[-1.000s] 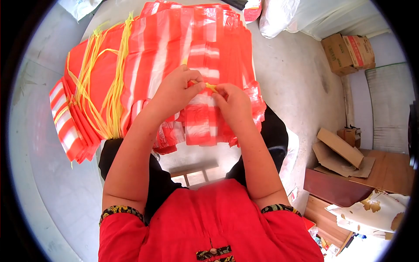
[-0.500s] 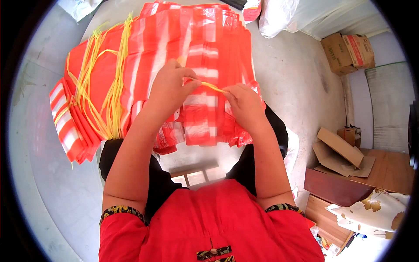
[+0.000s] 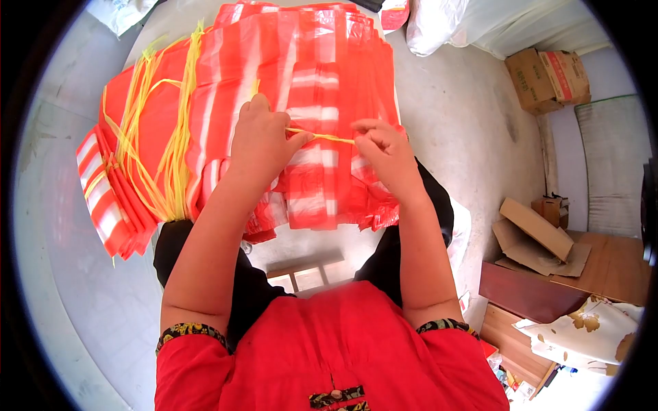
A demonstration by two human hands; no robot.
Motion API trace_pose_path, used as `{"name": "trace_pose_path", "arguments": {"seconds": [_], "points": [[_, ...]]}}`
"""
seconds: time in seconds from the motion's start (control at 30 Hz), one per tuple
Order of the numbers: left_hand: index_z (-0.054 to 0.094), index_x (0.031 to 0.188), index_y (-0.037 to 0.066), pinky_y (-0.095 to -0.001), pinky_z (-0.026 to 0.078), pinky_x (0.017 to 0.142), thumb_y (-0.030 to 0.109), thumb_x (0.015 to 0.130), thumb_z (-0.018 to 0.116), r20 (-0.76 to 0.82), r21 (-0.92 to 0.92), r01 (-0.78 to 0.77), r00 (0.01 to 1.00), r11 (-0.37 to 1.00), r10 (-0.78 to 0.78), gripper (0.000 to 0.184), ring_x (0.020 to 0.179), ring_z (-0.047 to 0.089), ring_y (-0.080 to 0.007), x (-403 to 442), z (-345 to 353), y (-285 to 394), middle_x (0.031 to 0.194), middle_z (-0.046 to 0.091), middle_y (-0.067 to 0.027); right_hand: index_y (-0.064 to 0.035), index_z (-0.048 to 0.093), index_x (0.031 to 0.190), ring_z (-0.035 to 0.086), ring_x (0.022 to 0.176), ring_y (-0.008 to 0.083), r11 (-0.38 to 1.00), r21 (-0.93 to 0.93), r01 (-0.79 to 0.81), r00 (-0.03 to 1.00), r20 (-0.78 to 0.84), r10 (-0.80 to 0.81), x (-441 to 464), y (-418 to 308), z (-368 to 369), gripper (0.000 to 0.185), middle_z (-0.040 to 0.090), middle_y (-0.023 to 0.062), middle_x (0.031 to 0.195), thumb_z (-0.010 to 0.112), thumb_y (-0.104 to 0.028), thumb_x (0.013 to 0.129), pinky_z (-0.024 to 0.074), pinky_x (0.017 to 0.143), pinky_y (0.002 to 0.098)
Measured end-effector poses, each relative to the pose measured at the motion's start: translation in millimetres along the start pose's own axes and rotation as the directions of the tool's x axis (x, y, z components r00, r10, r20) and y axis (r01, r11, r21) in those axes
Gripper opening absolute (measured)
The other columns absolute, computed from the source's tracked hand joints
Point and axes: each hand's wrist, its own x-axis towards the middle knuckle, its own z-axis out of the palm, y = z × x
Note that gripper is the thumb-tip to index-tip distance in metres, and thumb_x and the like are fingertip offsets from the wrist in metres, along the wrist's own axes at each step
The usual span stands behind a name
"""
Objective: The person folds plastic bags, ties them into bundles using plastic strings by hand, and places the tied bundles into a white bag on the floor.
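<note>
A thin yellow strand (image 3: 322, 136) is stretched between my two hands, above a stack of red and white striped plastic bags (image 3: 312, 96). My left hand (image 3: 264, 135) is closed on the strand's left part, and a yellow end sticks up past its knuckles. The fingers of my right hand (image 3: 379, 142) pinch the strand at its right end. More yellow strands (image 3: 181, 144) lie in bunches over the red plastic to the left. At the far left is a folded striped bundle (image 3: 113, 195) with a yellow strand around it.
Cardboard boxes (image 3: 546, 81) stand at the upper right. Opened cardboard (image 3: 538, 236) lies on a brown wooden cabinet (image 3: 524, 291) at the right. A white plastic bag (image 3: 432, 24) is near the top, and a wooden frame (image 3: 306, 270) shows between the knees.
My right hand has moved right and slightly down, away from my left hand, which shifted slightly left. The yellow strand between them now shows longer and thinner.
</note>
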Motion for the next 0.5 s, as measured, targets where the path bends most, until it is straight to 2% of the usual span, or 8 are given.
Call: {"name": "trace_pose_path", "arguments": {"seconds": [0.07, 0.13, 0.23, 0.33, 0.43, 0.5], "points": [[0.078, 0.080, 0.001, -0.0440, 0.051, 0.085, 0.034, 0.077, 0.090, -0.007, 0.010, -0.018, 1.000, 1.000, 0.018, 0.036, 0.096, 0.061, -0.0326, 0, 1, 0, 0.093, 0.060, -0.0158, 0.0037, 0.071, 0.098, 0.068, 0.095, 0.0205, 0.959, 0.261, -0.113, 0.994, 0.031, 0.109, 7, -9, 11, 0.029, 0.074, 0.0101, 0.102, 0.059, -0.022, 0.104, 0.0531, 0.087, 0.0341], [0.078, 0.080, 0.001, -0.0445, 0.051, 0.084, 0.035, 0.078, 0.089, -0.023, 0.007, -0.032, 0.999, 0.999, 0.032, 0.037, 0.096, 0.061, -0.0329, -1, 2, 0, 0.093, 0.060, -0.0159, 0.0031, 0.070, 0.097, 0.066, 0.089, 0.0142, 0.830, 0.506, -0.236, 0.972, 0.115, 0.206, 15, -14, 25, 0.031, 0.072, 0.0073, 0.095, 0.056, -0.023, 0.106, 0.0526, 0.083, 0.0307], [0.081, 0.086, 0.002, -0.0436, 0.052, 0.088, 0.036, 0.079, 0.088, 0.059, -0.014, 0.003, 0.998, 1.000, -0.002, 0.036, 0.100, 0.061, -0.0338, 0, -1, -2, 0.097, 0.062, -0.0161, -0.0031, 0.062, 0.090, 0.062, 0.084, 0.0122, 0.794, 0.536, -0.286, 0.958, 0.160, 0.237, 25, -7, 37, 0.033, 0.068, 0.0038, 0.090, 0.052, -0.025, 0.111, 0.0518, 0.075, 0.0281], [0.081, 0.086, 0.003, -0.0442, 0.052, 0.087, 0.030, 0.081, 0.087, 0.073, -0.170, 0.066, 0.996, 0.983, -0.054, 0.028, 0.099, 0.061, -0.0339, 2, 7, -12, 0.096, 0.062, -0.0153, -0.0030, 0.060, 0.089, 0.060, 0.079, 0.0118, 0.926, 0.294, -0.236, 0.968, 0.155, 0.197, 33, -3, 41, 0.035, 0.064, 0.0024, 0.084, 0.051, -0.028, 0.112, 0.0511, 0.073, 0.0288], [0.079, 0.084, 0.006, -0.0442, 0.050, 0.084, 0.023, 0.083, 0.084, 0.049, -0.327, 0.102, 0.995, 0.940, -0.091, 0.018, 0.095, 0.060, -0.0316, 3, 10, -20, 0.091, 0.058, -0.0129, -0.0022, 0.061, 0.091, 0.059, 0.078, 0.0115, 0.979, 0.160, -0.131, 0.984, 0.145, 0.108, 36, 0, 46, 0.033, 0.063, 0.0020, 0.085, 0.052, -0.027, 0.111, 0.0505, 0.071, 0.0295], [0.080, 0.086, 0.006, -0.0431, 0.050, 0.086, 0.021, 0.084, 0.083, -0.027, -0.287, 0.029, 0.999, 0.957, -0.038, 0.015, 0.098, 0.060, -0.0314, 2, 7, -20, 0.095, 0.061, -0.0121, -0.0009, 0.065, 0.098, 0.062, 0.079, 0.0185, 0.995, 0.075, -0.065, 0.991, 0.125, 0.055, 35, -6, 48, 0.029, 0.066, 0.0084, 0.087, 0.059, -0.028, 0.107, 0.0520, 0.072, 0.0339]]}}
